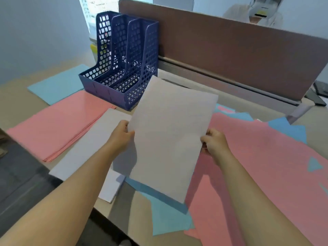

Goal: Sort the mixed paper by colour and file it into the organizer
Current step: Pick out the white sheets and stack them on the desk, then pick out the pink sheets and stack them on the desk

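Both bare forearms reach in from six o'clock, the left hand (122, 134) and right hand (213, 142) each pinching a side edge of a plain white paper sheet (170, 137) and holding it tilted above the desk, likely to carry it to the flat white stack (92, 141) at nine o'clock. Beyond that stack lie a pink paper pile (60, 125) and a light-blue paper pile (58, 86). At eleven o'clock, the dark-blue perforated plastic organizer (122, 66) holds no paper that I can see, while unsorted pink and blue sheets (262, 167) spread toward three o'clock.
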`<state>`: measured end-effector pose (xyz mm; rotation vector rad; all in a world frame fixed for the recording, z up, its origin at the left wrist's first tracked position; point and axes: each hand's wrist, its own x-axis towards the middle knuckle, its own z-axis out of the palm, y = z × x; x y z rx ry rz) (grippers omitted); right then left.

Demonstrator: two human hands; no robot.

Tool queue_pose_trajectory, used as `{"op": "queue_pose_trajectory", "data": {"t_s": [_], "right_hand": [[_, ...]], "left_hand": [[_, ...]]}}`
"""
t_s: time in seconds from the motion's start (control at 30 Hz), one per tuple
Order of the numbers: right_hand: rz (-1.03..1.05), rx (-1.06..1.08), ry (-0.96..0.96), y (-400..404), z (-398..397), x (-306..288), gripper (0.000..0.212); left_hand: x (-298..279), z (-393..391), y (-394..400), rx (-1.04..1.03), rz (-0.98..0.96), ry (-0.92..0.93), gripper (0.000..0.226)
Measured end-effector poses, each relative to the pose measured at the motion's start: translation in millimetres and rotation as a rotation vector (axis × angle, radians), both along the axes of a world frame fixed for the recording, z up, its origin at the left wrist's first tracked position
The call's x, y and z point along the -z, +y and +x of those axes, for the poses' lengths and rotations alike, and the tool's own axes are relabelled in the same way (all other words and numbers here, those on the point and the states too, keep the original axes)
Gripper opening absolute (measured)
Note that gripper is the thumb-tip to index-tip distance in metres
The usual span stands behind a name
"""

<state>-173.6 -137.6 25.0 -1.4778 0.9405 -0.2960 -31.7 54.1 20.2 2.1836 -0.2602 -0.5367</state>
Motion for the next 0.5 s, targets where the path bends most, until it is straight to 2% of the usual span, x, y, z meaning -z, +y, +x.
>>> {"op": "queue_pose_trajectory", "data": {"t_s": [0.23,0.37,0.5], "right_hand": [[0.051,-0.121,0.161,71,62,30,0.019],[0.056,-0.118,0.218,114,95,52,0.02],[0.031,-0.05,0.281,135,117,71,0.02]], "left_hand": [[37,56,90,-0.092,0.15,0.007,0.011],[54,94,130,-0.06,0.218,0.017,0.027],[66,118,144,0.018,0.27,-0.004,0.029]]}}
